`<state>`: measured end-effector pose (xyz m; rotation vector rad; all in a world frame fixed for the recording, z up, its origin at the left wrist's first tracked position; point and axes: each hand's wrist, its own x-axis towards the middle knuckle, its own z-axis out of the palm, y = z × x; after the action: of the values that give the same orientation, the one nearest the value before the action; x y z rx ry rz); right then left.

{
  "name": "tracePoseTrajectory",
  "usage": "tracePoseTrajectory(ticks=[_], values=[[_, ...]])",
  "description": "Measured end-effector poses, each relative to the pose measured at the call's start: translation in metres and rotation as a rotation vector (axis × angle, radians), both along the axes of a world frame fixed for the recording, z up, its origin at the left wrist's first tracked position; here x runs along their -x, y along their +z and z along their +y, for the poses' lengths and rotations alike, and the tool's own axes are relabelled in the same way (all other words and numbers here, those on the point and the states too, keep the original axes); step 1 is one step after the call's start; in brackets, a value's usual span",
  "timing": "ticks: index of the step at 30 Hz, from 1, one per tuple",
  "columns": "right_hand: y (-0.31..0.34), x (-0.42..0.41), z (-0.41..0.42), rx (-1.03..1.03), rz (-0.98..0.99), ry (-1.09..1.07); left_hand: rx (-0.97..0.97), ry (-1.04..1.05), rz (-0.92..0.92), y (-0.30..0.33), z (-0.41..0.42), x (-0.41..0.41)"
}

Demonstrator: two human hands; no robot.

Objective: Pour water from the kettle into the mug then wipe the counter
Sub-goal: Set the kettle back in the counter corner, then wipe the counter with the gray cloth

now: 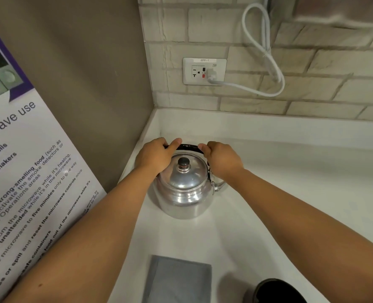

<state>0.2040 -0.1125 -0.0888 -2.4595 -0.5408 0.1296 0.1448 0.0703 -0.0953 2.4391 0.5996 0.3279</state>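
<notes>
A shiny metal kettle (182, 193) with a black-knobbed lid stands on the white counter (290, 193) near the back left corner, its spout pointing right. Its black handle (189, 147) lies folded toward the back. My left hand (155, 156) grips the handle's left end and my right hand (221, 159) grips its right end. A folded grey cloth (178, 281) lies flat on the counter close to me. A dark mug (278, 291) sits at the bottom edge, right of the cloth, only partly in view.
A brown side wall with a microwave-use poster (23, 182) closes off the left. The brick-tile back wall holds a socket (204, 71) with a white cord (262, 51) looping up to the right. A steel appliance (343, 12) hangs at the top right.
</notes>
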Motion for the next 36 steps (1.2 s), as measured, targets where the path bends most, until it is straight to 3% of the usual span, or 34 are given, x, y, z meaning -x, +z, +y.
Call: tracePoseTrajectory(ticks=[7,13,15,20,22,28,30,32,34,36], values=[[0.0,-0.004,0.002,0.037,0.061,-0.004,-0.052,0.02,0.1,0.0,0.002,-0.005],[0.009,0.002,0.004,0.107,0.077,-0.012,-0.134,0.048,0.334,0.015,-0.002,-0.005],[0.017,0.006,0.003,0.159,0.093,-0.014,-0.159,0.087,0.336,0.024,-0.003,-0.003],[0.031,0.018,-0.009,0.131,-0.009,-0.032,-0.234,0.198,0.052,0.047,-0.015,0.013],[0.037,0.028,-0.016,0.02,-0.061,-0.089,-0.199,0.208,-0.108,0.06,-0.025,0.027],[0.062,0.085,-0.069,-0.255,-0.143,-0.012,-0.106,0.047,-0.449,0.071,-0.08,0.12],[0.057,0.106,-0.106,-0.306,-0.162,-0.044,-0.133,-0.074,-0.364,0.038,-0.101,0.166],[0.043,0.13,-0.15,-0.312,-0.148,-0.124,-0.119,-0.19,-0.167,-0.006,-0.12,0.212],[0.018,0.159,-0.193,-0.261,-0.113,-0.235,-0.059,-0.298,0.022,-0.044,-0.136,0.256],[-0.013,0.194,-0.226,-0.186,-0.079,-0.317,-0.148,-0.43,0.128,-0.072,-0.142,0.285]])
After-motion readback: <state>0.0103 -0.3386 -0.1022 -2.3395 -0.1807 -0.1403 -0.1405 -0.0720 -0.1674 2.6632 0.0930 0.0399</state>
